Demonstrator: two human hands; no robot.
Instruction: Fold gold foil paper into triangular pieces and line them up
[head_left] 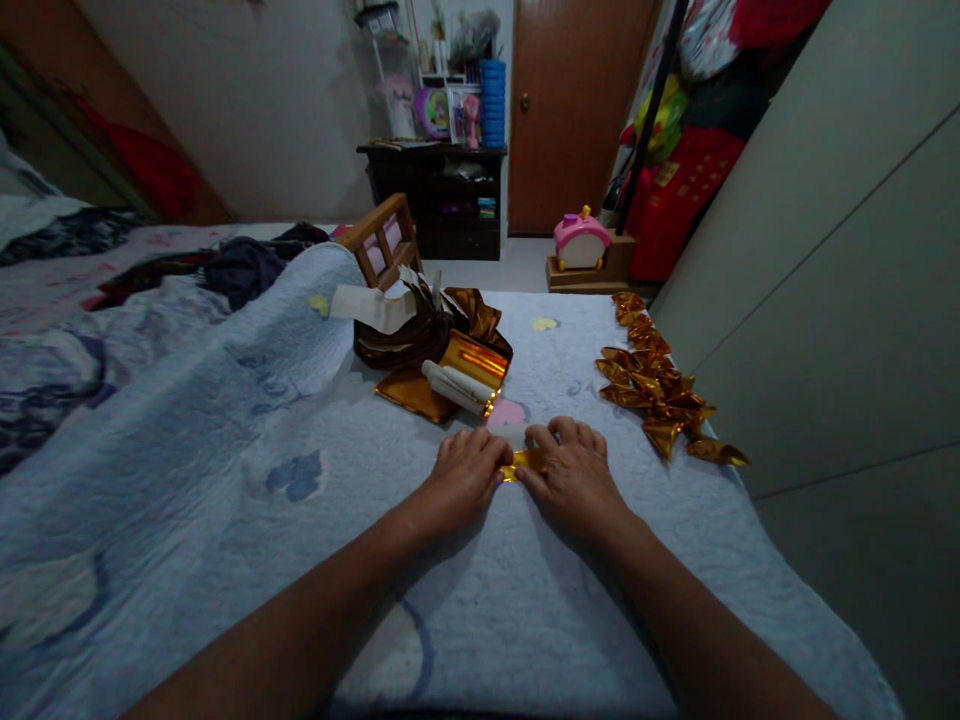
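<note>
Between my two hands lies a small sheet of gold foil paper (516, 467) on the pale blue bedspread (360, 560). My left hand (469, 470) is closed over its left end, with the thumb against the near edge. On the right end, my right hand (574, 470) has its fingers curled down and its thumb pressed to the foil. A pale strip shows at the sheet's far side. Just beyond my hands sits a pile of gold foil paper (472, 360) with a white paper bundle (457, 386) on it. Folded gold foil pieces (652, 385) lie along the right side.
A wooden chair back (386, 240) stands past the bed's far left. Rumpled clothes (247, 270) cover the left side. A pale cabinet (840, 300) rises close on the right. A dark shelf (442, 200) and a pink toy house (581, 240) are farther off.
</note>
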